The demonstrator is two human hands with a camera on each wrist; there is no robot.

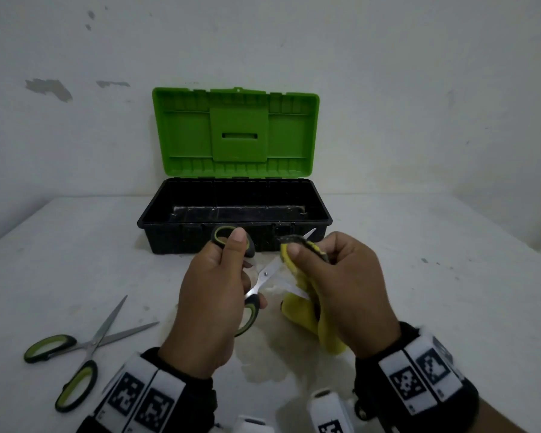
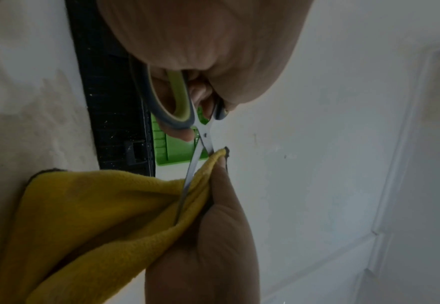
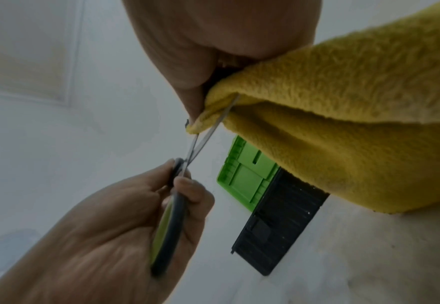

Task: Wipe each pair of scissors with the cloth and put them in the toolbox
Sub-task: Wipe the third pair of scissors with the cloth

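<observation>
My left hand (image 1: 214,285) grips the green-and-black handles of a pair of scissors (image 1: 264,275), blades spread apart, above the table in front of the toolbox. My right hand (image 1: 334,276) pinches a yellow cloth (image 1: 303,310) around the upper blade, whose tip pokes out past the fingers. In the left wrist view the cloth (image 2: 96,216) wraps the blades (image 2: 195,162). In the right wrist view the cloth (image 3: 343,123) folds over the blade (image 3: 213,125). A second pair of scissors (image 1: 85,348) lies spread on the table at the front left. The black toolbox (image 1: 235,214) stands with its green lid (image 1: 235,132) raised.
The white table (image 1: 450,292) ends at a white wall just behind the toolbox. A damp-looking stain (image 1: 263,360) marks the table between my wrists. White devices with printed markers (image 1: 325,414) sit at the near edge.
</observation>
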